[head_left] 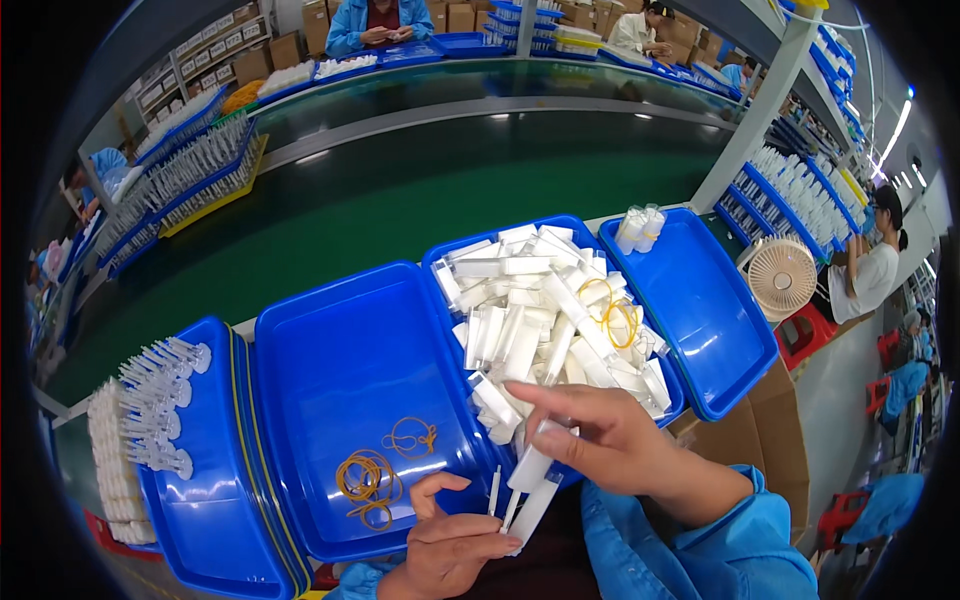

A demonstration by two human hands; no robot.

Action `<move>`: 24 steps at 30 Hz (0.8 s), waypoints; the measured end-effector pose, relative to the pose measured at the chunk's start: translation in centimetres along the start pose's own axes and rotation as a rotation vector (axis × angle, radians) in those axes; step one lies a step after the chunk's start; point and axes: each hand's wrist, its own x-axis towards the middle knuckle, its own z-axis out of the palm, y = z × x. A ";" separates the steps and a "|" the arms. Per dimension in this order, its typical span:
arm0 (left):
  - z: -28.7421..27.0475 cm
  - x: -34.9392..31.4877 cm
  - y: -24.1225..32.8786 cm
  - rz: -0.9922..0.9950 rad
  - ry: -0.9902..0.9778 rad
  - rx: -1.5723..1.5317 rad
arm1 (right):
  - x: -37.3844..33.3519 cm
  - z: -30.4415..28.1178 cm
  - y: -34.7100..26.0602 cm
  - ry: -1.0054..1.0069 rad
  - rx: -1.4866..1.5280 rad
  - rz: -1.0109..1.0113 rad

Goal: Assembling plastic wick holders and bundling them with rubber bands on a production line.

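Right hand (615, 440) is reaching over the near edge of the heaped tray, pinching a white rectangular piece (531, 468) between thumb and fingers. Left hand (450, 550) is sitting lower and nearer, gripping a second white piece (537, 512) and a thin white rod (494, 492) in its fingers, index finger curling upward. The two held pieces are lying close together in front of the person's body; whether they are touching, cannot tell. Just beyond, a blue tray (462, 243) is holding a heap of white pieces (530, 330), with yellow rubber bands (620, 325) resting on its right part. To the left, a wide blue tray (345, 350) is carrying tan rubber bands (367, 485) toward its near end. Far left, clear stemmed parts (155, 405) are standing along a stacked blue tray (210, 515). To the right, a narrower blue tray (700, 310) is bearing clear tubes (640, 230) at its far corner. Beyond the trays, a green belt (330, 220) is running crosswise; a co-worker (380, 25) is sitting on its far side.
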 end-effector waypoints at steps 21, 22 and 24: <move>1.1 0.2 -0.8 -0.175 0.234 -0.175 | 6.3 -4.9 0.6 0.411 -1.256 -0.150; 1.0 0.2 -0.8 -0.187 0.224 -0.223 | 6.8 -5.8 0.6 0.360 -1.332 0.013; 0.6 -0.2 -0.8 -0.162 0.187 -0.224 | 7.3 -6.5 0.3 0.293 -1.359 0.112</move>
